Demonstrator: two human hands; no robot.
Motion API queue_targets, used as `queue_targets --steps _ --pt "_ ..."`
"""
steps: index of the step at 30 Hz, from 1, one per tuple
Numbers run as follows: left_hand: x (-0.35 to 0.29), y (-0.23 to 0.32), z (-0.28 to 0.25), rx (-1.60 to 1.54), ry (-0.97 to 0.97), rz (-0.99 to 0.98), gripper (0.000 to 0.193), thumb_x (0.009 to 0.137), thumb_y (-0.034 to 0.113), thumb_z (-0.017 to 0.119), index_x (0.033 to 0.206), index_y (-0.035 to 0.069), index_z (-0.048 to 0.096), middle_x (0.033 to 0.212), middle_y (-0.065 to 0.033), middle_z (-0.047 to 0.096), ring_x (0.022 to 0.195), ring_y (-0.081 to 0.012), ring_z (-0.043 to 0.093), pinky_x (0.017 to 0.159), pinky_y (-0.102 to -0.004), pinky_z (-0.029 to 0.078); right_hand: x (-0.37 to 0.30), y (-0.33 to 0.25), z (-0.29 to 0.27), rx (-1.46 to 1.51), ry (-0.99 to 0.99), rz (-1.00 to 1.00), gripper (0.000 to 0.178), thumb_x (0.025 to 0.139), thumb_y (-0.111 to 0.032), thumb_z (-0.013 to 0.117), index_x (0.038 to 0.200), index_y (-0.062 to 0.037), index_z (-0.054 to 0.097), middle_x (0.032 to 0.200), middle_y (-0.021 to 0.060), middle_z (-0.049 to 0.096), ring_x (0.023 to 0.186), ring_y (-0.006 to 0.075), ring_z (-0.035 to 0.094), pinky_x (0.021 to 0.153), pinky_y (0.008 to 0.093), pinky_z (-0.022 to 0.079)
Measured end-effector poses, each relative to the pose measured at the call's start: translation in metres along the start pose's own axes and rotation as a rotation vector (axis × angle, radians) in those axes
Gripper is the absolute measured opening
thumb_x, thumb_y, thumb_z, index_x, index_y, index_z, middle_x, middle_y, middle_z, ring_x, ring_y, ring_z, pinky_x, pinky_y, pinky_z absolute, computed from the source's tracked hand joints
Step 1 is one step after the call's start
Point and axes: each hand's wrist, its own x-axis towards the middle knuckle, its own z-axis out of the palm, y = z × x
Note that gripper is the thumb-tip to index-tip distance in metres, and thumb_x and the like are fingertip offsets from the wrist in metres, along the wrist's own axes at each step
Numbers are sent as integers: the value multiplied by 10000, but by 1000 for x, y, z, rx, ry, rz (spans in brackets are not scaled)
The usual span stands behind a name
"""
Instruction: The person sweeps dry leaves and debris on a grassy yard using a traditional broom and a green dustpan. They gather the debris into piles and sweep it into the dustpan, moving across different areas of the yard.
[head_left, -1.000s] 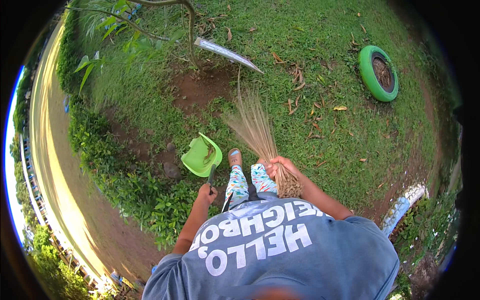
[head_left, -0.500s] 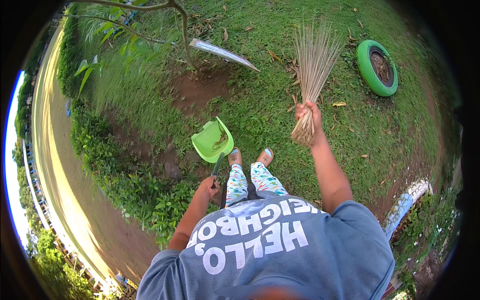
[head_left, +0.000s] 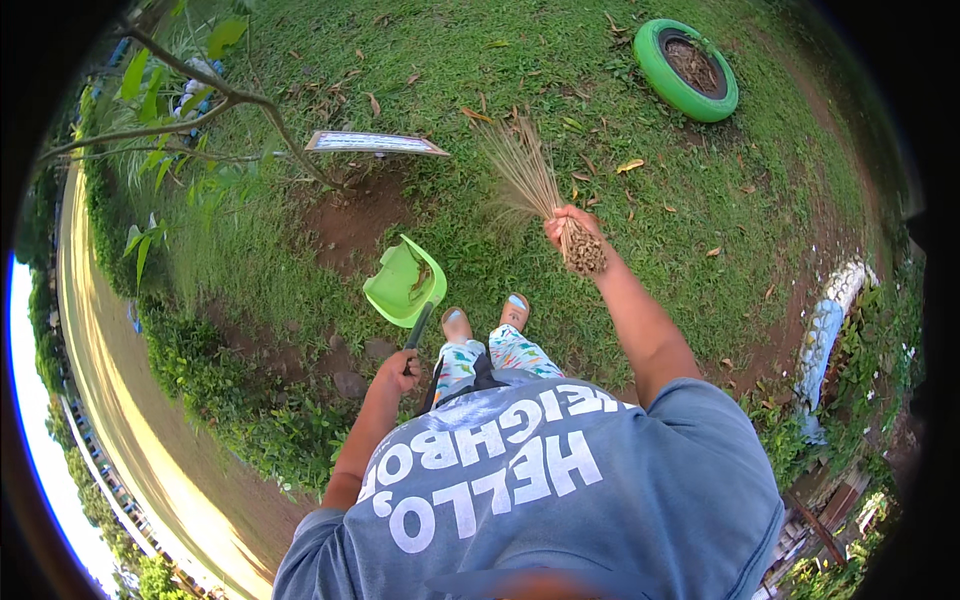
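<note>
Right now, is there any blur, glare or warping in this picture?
Head view: the stick broom's spread tips look motion-blurred, while the green dustpan is fairly sharp; head view, far left: the sunlit ground glares and the sky is washed out; head view, edges: fisheye distortion, with black corners.

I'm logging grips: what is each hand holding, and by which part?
Left hand: a light green, scoop-shaped dustpan, by its dark handle. Right hand: a pale brown, bundled-stick broom, near its thick butt end.
</note>
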Motion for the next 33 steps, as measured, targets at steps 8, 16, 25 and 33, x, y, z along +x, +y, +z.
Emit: queue_targets --steps 8,16,25,33 --pt "19 43 51 175 111 -28 188 922 265 417 852 99 363 558 -9 351 438 -117 376 352 -227 283 -160 86 -109 -390 241 -59 213 764 -94 612 906 41 527 797 114 584 630 172 591 607 345 548" --pt "74 81 91 349 208 -148 168 903 193 446 890 47 364 619 -47 395 467 -144 418 373 -233 403 -327 305 -147 109 706 -215 185 796 -165 573 853 9 550 862 161 629 746 221 635 726 368 543" --pt "84 116 102 649 156 -231 159 868 118 490 915 20 373 724 -77 409 497 -136 436 375 -176 420 -40 169 -146 189 158 -429 210 781 -324 531 729 -122 554 674 65 601 607 226 604 586 376 516" --pt "57 122 146 863 135 -254 127 911 155 419 902 45 356 655 -33 386 493 -117 427 386 -216 411 -43 156 -63 -40 43 -588 591 761 -38 585 1257 -141 281 748 84 527 576 147 542 530 303 493"
